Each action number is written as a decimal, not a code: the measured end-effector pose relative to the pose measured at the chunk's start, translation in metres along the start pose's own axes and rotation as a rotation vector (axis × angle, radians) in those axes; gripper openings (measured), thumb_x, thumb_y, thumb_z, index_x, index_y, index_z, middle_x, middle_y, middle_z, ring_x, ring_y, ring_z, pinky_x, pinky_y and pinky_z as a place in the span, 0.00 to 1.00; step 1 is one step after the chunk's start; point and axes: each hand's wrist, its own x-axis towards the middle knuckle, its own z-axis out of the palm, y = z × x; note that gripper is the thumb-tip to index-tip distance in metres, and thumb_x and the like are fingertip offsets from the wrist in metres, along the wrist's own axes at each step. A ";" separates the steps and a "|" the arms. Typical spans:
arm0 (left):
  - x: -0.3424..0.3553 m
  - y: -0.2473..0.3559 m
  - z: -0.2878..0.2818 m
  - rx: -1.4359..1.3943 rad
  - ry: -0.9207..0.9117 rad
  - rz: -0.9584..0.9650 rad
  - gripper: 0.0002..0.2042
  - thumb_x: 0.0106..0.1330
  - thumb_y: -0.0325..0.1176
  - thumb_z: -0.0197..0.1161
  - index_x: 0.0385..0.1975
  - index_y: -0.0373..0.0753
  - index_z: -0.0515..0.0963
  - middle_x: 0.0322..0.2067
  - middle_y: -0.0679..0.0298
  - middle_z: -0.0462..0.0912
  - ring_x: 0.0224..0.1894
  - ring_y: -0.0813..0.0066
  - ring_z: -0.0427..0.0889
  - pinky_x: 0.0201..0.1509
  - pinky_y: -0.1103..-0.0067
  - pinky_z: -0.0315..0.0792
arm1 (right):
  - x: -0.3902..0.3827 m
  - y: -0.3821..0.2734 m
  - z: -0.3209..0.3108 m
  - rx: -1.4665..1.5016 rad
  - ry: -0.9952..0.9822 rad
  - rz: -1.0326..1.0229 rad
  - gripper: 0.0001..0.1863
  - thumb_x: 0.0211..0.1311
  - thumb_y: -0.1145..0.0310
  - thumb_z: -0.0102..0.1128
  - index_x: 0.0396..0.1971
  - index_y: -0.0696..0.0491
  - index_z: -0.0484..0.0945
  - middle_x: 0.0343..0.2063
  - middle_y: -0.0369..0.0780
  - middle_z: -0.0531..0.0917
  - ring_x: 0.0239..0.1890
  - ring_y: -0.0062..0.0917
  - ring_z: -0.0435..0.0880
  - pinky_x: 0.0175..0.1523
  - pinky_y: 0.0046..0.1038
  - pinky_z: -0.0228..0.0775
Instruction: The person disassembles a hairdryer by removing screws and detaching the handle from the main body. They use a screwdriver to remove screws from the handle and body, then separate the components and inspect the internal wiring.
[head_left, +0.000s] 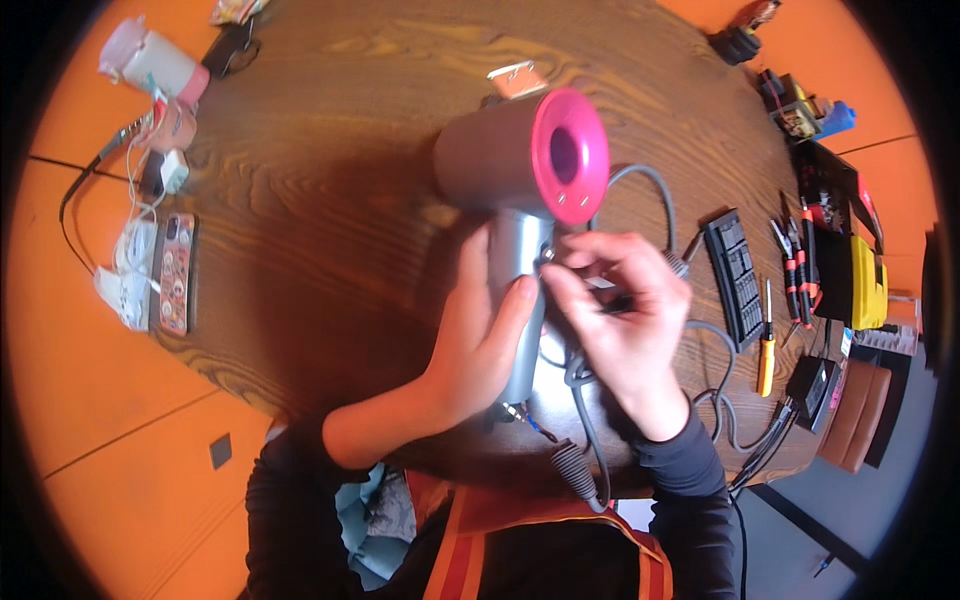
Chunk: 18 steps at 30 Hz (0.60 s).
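A grey hair dryer point(487, 150) with a pink ring at its head stands tilted above the wooden table. Around its handle point(523, 350) my left hand point(465, 345) is closed, the thumb lying along the front. The fingers of my right hand point(635, 320) are pinched together against the upper handle, at a small dark spot. Whatever lies between those fingertips is too small to make out. From the handle's lower end come thin bare wires point(540, 430), leading to a ribbed cord sleeve point(575, 470) and the grey cord point(592, 440).
On the right lie a black tool case point(735, 280), a yellow screwdriver point(767, 365), red-and-black pliers point(791, 285) and a black adapter point(812, 385). A phone point(177, 275), white cables and a pink-based bottle point(155, 65) are at the left. A small orange-and-white card point(517, 79) lies behind the dryer.
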 end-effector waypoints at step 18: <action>0.006 0.014 -0.001 -0.419 0.137 0.030 0.21 0.69 0.32 0.43 0.59 0.38 0.51 0.32 0.61 0.71 0.25 0.77 0.75 0.29 0.80 0.74 | 0.116 0.080 -0.042 -0.361 -0.065 0.138 0.14 0.55 0.62 0.63 0.32 0.58 0.81 0.31 0.48 0.83 0.33 0.29 0.83 0.39 0.27 0.72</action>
